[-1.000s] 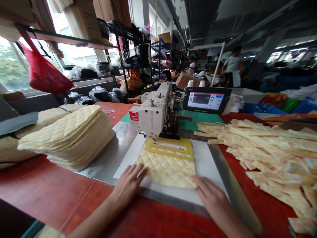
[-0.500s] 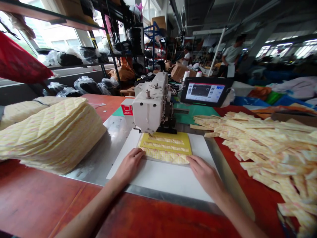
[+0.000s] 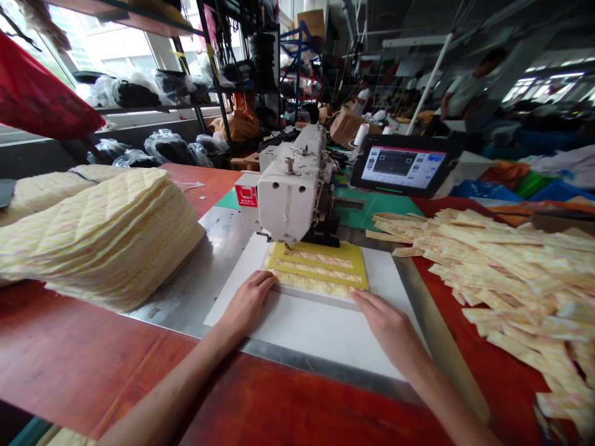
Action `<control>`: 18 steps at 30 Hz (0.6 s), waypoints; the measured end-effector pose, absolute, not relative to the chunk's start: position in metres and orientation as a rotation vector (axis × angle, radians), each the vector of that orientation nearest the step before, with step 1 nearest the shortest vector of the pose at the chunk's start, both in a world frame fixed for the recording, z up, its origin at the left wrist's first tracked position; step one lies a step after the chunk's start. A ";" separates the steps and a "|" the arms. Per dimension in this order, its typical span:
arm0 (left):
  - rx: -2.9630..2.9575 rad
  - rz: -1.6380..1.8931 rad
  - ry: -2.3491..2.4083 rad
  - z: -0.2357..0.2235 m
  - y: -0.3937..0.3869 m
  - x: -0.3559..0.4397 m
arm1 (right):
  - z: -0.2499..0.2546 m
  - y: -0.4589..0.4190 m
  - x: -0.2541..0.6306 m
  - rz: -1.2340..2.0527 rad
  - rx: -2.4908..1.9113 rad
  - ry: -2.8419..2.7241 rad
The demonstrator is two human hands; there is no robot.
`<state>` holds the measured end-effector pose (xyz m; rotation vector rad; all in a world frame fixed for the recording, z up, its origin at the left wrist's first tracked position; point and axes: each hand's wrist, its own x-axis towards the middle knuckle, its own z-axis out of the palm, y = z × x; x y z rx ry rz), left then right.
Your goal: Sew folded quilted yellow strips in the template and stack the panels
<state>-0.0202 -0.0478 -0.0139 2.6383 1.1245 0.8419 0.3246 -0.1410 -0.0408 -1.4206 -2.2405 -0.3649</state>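
Observation:
A quilted fabric piece [image 3: 316, 285], pale yellow with pink marks, lies beneath a yellow slotted template [image 3: 357, 255] on a white board [image 3: 320, 337]. More of the fabric shows through the slots. At its near left corner, my left hand [image 3: 251, 300] has its fingers drawn together on the edge. My right hand [image 3: 383, 316] pinches the near right corner, fingers pressed together. Just beyond, the white head of a sewing machine [image 3: 286, 204] stands over the template's far side. Both thumbs are mostly hidden.
To the left rises a thick stack of quilted pieces [image 3: 106, 241]. Loose fabric strips [image 3: 506, 272] heap up on the right. A control screen [image 3: 402, 167] stands behind the machine at right. A red bag [image 3: 41, 93] hangs at upper left. Two people are farther back.
The fabric's near edge has drawn in toward the template, so a narrower strip sticks out. Both hands stay at its corners. The whole view has shifted slightly.

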 end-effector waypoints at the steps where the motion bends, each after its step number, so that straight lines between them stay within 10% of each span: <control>1: 2.634 0.844 1.124 -0.014 -0.049 -0.021 | -0.041 -0.142 0.324 -0.353 -1.413 -2.238; 18: 2.572 0.863 1.071 -0.012 -0.055 -0.023 | -0.035 -0.141 0.325 -0.454 -1.256 -2.170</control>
